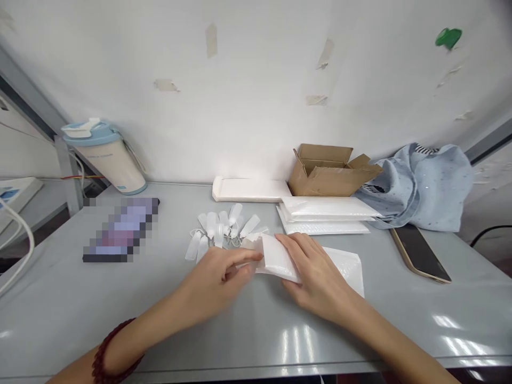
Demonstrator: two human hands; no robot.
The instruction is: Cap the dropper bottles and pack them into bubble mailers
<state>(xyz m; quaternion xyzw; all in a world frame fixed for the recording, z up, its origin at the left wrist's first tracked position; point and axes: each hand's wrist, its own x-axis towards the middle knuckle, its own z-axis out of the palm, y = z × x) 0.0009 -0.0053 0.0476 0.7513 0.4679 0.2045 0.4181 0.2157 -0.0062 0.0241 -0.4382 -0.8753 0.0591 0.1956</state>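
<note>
Above the table, my right hand (316,272) is closed around a white padded envelope (278,258), thumb below and fingers on top. The envelope's end faces left, and its other part stretches out to the right behind my wrist. My left hand (224,274) has its thumb and index finger pinched at the envelope's left end; the exact contact is partly hidden and slightly blurred. Just beyond my left hand lies a loose pile of small, translucent white tags (219,229) with thin loops.
Behind are stacked padded envelopes (328,213), a flat white stack (252,189) and an open cardboard box (332,178). A blue cloth bag (436,186) and a phone (420,253) lie right. At left are a tumbler (112,160) and a pixelated phone-like object (122,229).
</note>
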